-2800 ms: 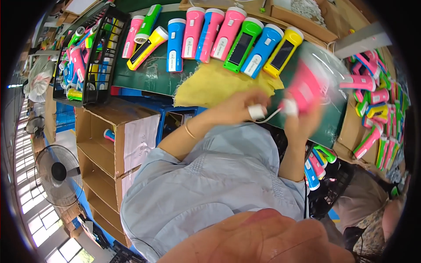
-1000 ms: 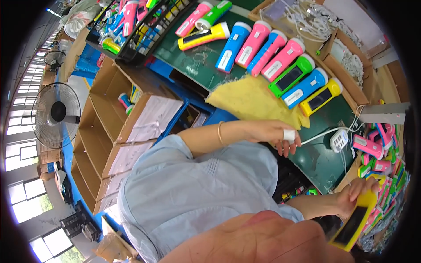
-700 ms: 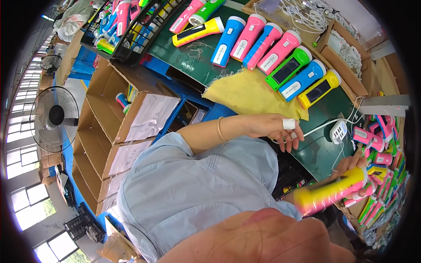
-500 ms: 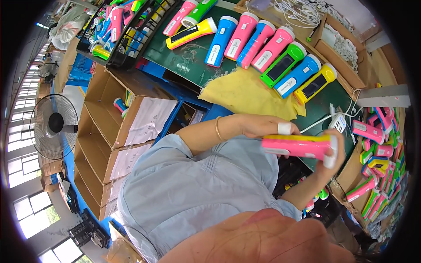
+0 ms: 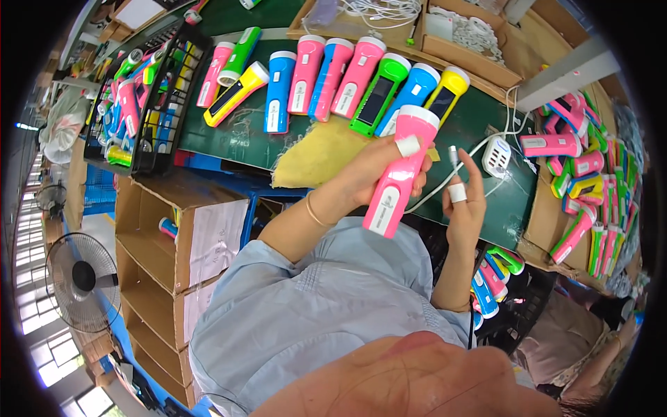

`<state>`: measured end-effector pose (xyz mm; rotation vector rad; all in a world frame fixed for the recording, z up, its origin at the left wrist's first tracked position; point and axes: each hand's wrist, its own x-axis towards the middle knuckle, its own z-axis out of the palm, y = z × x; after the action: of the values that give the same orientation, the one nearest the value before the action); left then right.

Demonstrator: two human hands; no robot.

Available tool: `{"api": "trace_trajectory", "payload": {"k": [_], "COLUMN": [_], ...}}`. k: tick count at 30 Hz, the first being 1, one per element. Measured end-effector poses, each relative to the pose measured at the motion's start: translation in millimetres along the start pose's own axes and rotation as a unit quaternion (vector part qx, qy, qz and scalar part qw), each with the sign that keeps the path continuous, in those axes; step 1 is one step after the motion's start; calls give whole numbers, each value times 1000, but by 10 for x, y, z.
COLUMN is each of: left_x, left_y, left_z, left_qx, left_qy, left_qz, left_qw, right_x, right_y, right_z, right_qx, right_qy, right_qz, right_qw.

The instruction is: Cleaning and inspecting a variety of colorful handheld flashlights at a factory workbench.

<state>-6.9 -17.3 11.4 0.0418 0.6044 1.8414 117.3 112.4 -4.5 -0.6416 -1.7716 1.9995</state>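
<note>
Pink flashlight shifts into the left hand

Half a second ago the right hand had a pink-and-yellow flashlight by its head end, seemingly this same one; now the left alone grasps it, fingers wrapped around the barrel below the flared head. It hangs tilted over the near edge of the table, white rim pointing away from the body. The right hand's fingers are loosely parted with nothing visibly gripped; one raised fingertip is just beside a slim white plug, though contact cannot be told.

The step in hand looks like a changeover, one hand steadying the flashlight while the other is free. A next move with the plug would call for a light pinch and a firm hold on the barrel.

The barrel is glossy, smooth plastic with a pale oblong panel. Beyond it lie a limp yellow cloth with frayed edges, a boxy white charging hub and a row of shiny flashlights. Farther off, a cardboard tray holds tangled white cords.
</note>
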Motion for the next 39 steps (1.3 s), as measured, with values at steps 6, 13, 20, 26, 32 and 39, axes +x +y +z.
{"api": "trace_trajectory", "payload": {"k": [6, 13, 20, 26, 32, 39], "left_x": [160, 360, 626, 375, 212, 224], "left_y": [-10, 549, 725, 714, 262, 158], "left_z": [-118, 79, 66, -157, -127, -115], "left_qx": [46, 432, 689, 113, 126, 216], "left_qy": [9, 75, 295, -59, -22, 14], "left_qz": [4, 161, 393, 12, 69, 172], "left_qw": [999, 884, 533, 992, 989, 961], "right_x": [-88, -73, -46, 93, 254, 510], "right_y": [236, 10, -94, -229, -284, -404], "right_z": [-38, -103, 25, 122, 315, 52], "right_qx": [13, -75, -84, -87, -383, -103], "right_qy": [-70, -46, -115, -33, -17, -433], "right_qz": [3, -9, 6, -104, -388, -213], "right_qw": [997, 996, 990, 990, 838, 870]}}
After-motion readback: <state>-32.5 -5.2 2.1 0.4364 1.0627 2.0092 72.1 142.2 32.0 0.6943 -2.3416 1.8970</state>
